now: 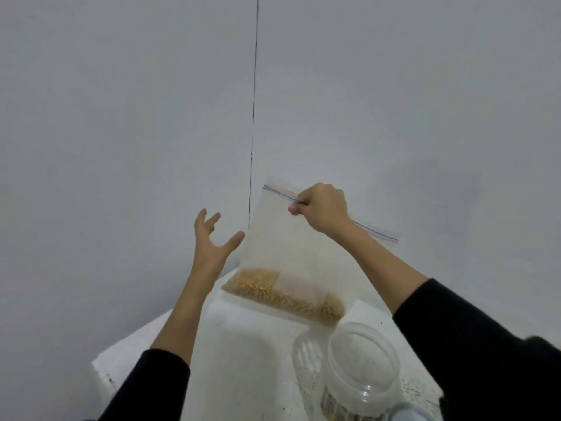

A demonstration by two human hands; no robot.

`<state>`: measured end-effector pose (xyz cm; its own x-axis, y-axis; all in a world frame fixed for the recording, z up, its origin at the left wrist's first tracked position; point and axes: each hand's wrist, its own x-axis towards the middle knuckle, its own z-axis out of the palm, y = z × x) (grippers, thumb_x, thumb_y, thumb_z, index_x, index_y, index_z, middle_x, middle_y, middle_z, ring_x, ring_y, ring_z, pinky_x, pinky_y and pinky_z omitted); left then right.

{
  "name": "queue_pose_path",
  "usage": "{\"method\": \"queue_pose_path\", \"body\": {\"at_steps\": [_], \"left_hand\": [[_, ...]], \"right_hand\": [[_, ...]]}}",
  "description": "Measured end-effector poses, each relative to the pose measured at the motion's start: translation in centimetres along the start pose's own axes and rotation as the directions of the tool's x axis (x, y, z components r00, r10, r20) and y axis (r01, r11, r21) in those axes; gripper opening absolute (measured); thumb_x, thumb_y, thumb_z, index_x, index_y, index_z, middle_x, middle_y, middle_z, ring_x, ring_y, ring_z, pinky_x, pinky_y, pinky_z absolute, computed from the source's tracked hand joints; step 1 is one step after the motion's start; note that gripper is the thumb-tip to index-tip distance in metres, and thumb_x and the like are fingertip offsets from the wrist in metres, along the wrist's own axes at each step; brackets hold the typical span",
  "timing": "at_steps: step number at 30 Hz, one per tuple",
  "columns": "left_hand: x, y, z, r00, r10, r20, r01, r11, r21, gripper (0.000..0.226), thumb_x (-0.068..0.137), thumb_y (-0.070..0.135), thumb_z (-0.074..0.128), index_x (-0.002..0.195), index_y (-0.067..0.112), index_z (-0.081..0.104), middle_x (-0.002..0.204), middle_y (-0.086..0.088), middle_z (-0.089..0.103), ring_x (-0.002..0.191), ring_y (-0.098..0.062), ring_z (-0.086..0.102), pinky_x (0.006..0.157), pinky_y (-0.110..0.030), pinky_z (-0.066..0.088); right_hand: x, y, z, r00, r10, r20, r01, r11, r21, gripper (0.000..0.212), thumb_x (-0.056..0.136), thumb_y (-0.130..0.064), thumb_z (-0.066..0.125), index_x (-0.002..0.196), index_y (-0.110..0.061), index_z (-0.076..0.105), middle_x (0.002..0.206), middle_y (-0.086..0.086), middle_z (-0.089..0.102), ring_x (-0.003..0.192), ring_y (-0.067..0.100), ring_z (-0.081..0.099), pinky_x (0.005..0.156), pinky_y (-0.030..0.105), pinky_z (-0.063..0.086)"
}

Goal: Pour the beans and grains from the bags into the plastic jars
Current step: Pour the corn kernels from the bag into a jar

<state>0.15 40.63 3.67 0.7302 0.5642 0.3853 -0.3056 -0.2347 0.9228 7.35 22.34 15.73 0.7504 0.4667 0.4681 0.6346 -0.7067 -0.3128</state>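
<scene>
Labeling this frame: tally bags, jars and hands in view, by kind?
Clear zip-top plastic bag of yellow grains: 1
Clear open plastic jars: 2 (large, smaller behind it)
Bare hands: 2 (left hand, right hand)
Total: 5

Bag (291, 253): clear plastic, blue and red stripe along the zip seal, golden-yellow grains (282, 299) at bottom. Jar (361, 369): transparent, speckled brown contents low inside. Counter (243, 344) white with dark flecks; wall (121, 117) pale grey with one thin dark vertical line; sleeves (473, 344) black.
</scene>
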Motion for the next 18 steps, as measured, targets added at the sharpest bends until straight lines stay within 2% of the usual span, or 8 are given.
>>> {"method": "queue_pose_path", "body": {"at_steps": [3,5,8,10,12,13,16,18], "left_hand": [[-1.9,-2.1,0.8,0.977,-0.165,-0.138,0.135,0.970,-0.204,0.093,0.083,0.030,0.067,0.150,0.024,0.003,0.157,0.000,0.019,0.144,-0.016,0.017,0.110,-0.036,0.024],[-3.2,-3.1,1.5,0.945,-0.285,-0.162,0.213,0.909,-0.359,0.088,0.088,0.027,0.061,0.150,0.023,-0.002,0.158,-0.003,0.016,0.145,-0.018,0.017,0.111,-0.037,0.022],[-4.6,-4.9,2.5,0.939,-0.343,0.032,0.303,0.777,-0.552,0.083,0.089,0.034,0.052,0.151,0.025,-0.002,0.156,-0.002,0.023,0.145,-0.021,0.019,0.115,-0.043,0.017],[-4.9,-5.2,2.7,0.926,-0.304,0.226,0.375,0.651,-0.660,0.087,0.075,0.047,0.066,0.147,0.019,0.025,0.139,-0.001,0.045,0.140,-0.026,0.030,0.111,-0.044,0.027],[-5.1,-4.4,2.8,0.917,-0.206,0.342,0.396,0.568,-0.722,0.090,0.044,0.059,0.085,0.120,0.018,0.063,0.120,-0.005,0.064,0.120,-0.028,0.055,0.101,-0.043,0.045],[-5.1,-4.0,2.9,0.918,-0.162,0.362,0.389,0.542,-0.745,0.089,0.031,0.062,0.087,0.108,0.020,0.072,0.114,-0.006,0.069,0.109,-0.026,0.064,0.095,-0.043,0.051],[-5.2,-2.7,2.7,0.945,-0.116,0.307,0.324,0.477,-0.817,0.084,0.020,0.063,0.089,0.093,0.023,0.079,0.105,-0.004,0.073,0.096,-0.021,0.070,0.079,-0.042,0.058],[-5.0,-1.9,2.4,0.952,-0.143,0.270,0.305,0.445,-0.842,0.079,0.018,0.057,0.093,0.088,0.021,0.080,0.101,-0.005,0.074,0.091,-0.021,0.071,0.075,-0.042,0.059]], "right_hand": [[0.4,-0.9,-1.7,0.996,-0.010,-0.092,0.017,0.997,0.081,0.026,0.088,-0.024,0.065,0.083,0.001,0.071,0.052,-0.004,0.045,0.065,0.021,0.044,0.066,0.028,0.023],[0.5,-2.0,-2.6,0.990,-0.026,-0.137,0.044,0.991,0.125,0.027,0.087,-0.022,0.065,0.084,0.004,0.069,0.057,0.005,0.047,0.065,0.021,0.042,0.066,0.027,0.023],[0.6,-3.9,-3.7,0.982,-0.062,-0.181,0.093,0.981,0.171,0.027,0.086,-0.022,0.066,0.086,0.005,0.069,0.062,0.008,0.044,0.064,0.021,0.038,0.065,0.026,0.024],[0.5,-4.9,-4.3,0.980,-0.081,-0.183,0.116,0.976,0.187,0.025,0.086,-0.022,0.066,0.084,0.002,0.071,0.059,0.006,0.043,0.064,0.020,0.038,0.065,0.026,0.024],[0.2,-5.6,-4.8,0.978,-0.104,-0.180,0.138,0.972,0.188,0.024,0.085,-0.022,0.066,0.083,0.001,0.071,0.057,0.004,0.042,0.063,0.020,0.038,0.065,0.026,0.024],[0.0,-5.9,-5.0,0.977,-0.112,-0.179,0.145,0.972,0.187,0.024,0.085,-0.022,0.066,0.083,0.001,0.071,0.055,0.003,0.041,0.062,0.020,0.037,0.065,0.026,0.024],[-0.7,-6.3,-5.7,0.976,-0.128,-0.177,0.162,0.968,0.193,0.024,0.085,-0.024,0.066,0.082,0.000,0.072,0.060,0.010,0.049,0.063,0.020,0.040,0.058,0.026,0.025],[-1.1,-6.4,-6.2,0.973,-0.135,-0.186,0.174,0.962,0.210,0.025,0.085,-0.025,0.067,0.079,-0.001,0.072,0.069,0.018,0.060,0.065,0.028,0.049,0.056,0.026,0.031]]}}
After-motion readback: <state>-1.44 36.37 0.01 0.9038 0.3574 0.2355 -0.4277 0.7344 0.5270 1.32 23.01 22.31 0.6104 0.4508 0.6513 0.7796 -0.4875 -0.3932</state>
